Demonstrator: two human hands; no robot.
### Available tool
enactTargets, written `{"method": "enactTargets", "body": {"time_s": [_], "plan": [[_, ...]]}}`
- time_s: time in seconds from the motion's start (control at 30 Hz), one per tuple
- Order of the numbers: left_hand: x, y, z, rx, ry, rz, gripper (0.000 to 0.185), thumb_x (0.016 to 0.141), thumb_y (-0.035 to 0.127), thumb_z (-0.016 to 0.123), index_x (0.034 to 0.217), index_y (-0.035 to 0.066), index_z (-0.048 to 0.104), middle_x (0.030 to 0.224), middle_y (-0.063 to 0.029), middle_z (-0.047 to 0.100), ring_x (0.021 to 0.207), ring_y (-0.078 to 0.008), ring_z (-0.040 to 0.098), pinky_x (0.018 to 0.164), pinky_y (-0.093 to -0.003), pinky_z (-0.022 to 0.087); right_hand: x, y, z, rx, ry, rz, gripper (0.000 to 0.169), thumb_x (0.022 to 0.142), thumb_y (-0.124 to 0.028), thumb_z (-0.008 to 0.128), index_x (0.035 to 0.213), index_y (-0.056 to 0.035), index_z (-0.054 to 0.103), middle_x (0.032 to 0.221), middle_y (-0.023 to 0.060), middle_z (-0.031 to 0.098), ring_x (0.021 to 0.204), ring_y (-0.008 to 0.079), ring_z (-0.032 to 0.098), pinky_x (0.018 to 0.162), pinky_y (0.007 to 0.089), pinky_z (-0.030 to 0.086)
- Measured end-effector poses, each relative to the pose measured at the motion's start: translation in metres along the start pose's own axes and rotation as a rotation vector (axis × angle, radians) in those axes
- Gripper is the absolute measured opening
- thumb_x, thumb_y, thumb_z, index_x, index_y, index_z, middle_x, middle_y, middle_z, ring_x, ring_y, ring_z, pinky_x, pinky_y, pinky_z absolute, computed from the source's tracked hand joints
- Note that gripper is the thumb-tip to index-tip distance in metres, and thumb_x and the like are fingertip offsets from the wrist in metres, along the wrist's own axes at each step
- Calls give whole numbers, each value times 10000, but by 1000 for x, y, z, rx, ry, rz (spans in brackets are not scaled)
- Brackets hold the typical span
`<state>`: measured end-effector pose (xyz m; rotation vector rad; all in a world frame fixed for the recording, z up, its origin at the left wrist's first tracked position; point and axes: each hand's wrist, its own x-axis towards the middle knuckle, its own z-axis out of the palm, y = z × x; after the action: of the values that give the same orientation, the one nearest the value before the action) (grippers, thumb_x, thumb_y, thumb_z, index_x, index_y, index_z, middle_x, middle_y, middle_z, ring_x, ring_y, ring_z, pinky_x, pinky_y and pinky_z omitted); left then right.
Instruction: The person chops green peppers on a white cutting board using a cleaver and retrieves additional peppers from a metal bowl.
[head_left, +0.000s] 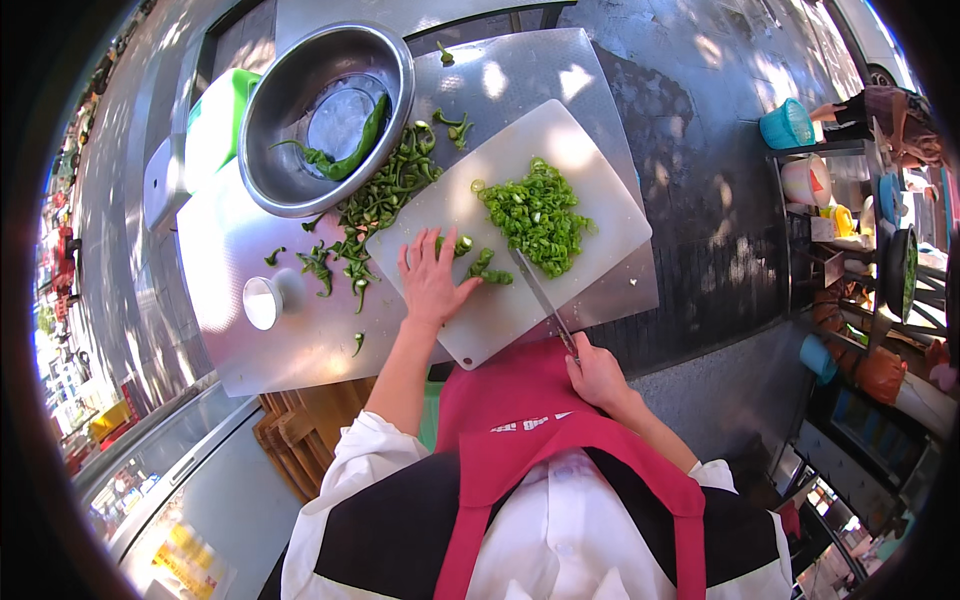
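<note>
A white plastic cutting board (495, 315) lies at an angle on the metal table before me. On it sits a heap of sliced green peppers (540, 214). My right hand (598, 371) grips the handle of a kitchen knife (541, 296), whose blade reaches over the board with its tip at the heap's lower edge. My left hand (433, 281) rests, fingers spread, at the board's left part, over part of a green pepper (463, 245). Another green pepper (491, 276) lies just right of my left thumb. Whether my left fingers grip the covered pepper cannot be told.
A steel basin (259, 176) holding a few whole green peppers (360, 154) stands at the table's upper left, beside many pepper stems (386, 187). A small white cup (262, 303) is on the left. At the far right, a person (892, 112) is near loaded shelves.
</note>
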<state>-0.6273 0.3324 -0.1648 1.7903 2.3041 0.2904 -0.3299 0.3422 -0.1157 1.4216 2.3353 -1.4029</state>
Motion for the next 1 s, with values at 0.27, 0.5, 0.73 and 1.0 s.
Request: {"method": "enactTargets", "body": {"time_s": [0.27,0.5,0.73,1.0], "plan": [[0,10,2,-4,-202,-129,942,651,509,768,1411,133,357,1400,-150,338,1293,-300,330,1054,-513,229,18,-1,8,21,-45,4,236,858,-135,545,1002,10,427,747,251,616,698,447,605,628,527,485],[-6,28,30,-62,-44,-164,850,660,430,789,1355,114,416,1383,-161,334,1259,-346,339,989,-482,315,24,-3,9,52,-27,71,226,862,-126,543,992,5,414,721,269,609,707,460,602,640,538,478],[-10,14,34,-184,-28,-78,897,615,287,836,1374,114,390,1414,-149,291,1297,-370,293,1027,-487,304,38,-3,22,75,19,12,238,865,-125,542,1014,8,412,723,274,608,703,468,600,645,544,473],[-12,17,31,-207,-79,-54,957,602,282,825,1402,80,338,1458,-157,239,1355,-379,219,1078,-489,236,64,-10,31,8,82,-83,247,862,-114,528,1039,11,408,729,275,611,696,469,602,642,544,477]]}}
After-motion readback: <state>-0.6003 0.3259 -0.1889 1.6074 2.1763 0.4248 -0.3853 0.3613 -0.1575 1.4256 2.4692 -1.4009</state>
